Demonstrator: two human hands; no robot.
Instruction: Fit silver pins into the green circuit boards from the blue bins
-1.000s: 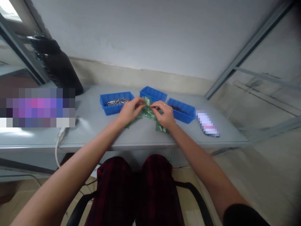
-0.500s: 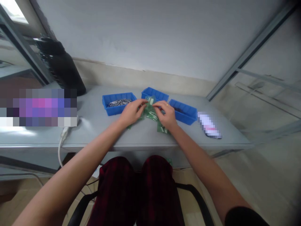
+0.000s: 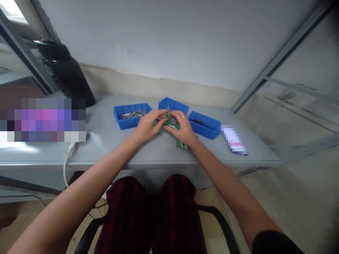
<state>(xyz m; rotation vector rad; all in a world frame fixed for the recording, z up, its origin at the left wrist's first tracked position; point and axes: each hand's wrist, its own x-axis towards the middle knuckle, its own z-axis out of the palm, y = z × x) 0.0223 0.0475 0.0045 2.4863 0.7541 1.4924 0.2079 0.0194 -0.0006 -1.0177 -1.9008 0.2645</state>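
we've got left hand (image 3: 147,125) and right hand (image 3: 185,132) closed on the green plastic packet (image 3: 173,124), before the middle blue bin (image 3: 178,105) on the desk (image 3: 159,155); likely light, limp, slick, so pinch its edges.

Along the grey bench's (image 3: 100,130) back edge, left to right: a black cylindrical bottle (image 3: 67,76), a blue rectangular plastic tray (image 3: 127,124) containing thin silvery metal pins (image 3: 132,115), a second such tray (image 3: 176,103) closest to that edge, and a third (image 3: 205,133) containing small dark pieces (image 3: 198,122). Before the second tray, thin green plastic packets (image 3: 173,125) lie between the left hand (image 3: 148,123) and right hand (image 3: 185,130). Toward the right edge lies a pixelated oblong object (image 3: 234,141); at left, a white cable (image 3: 65,169) crosses the front edge.
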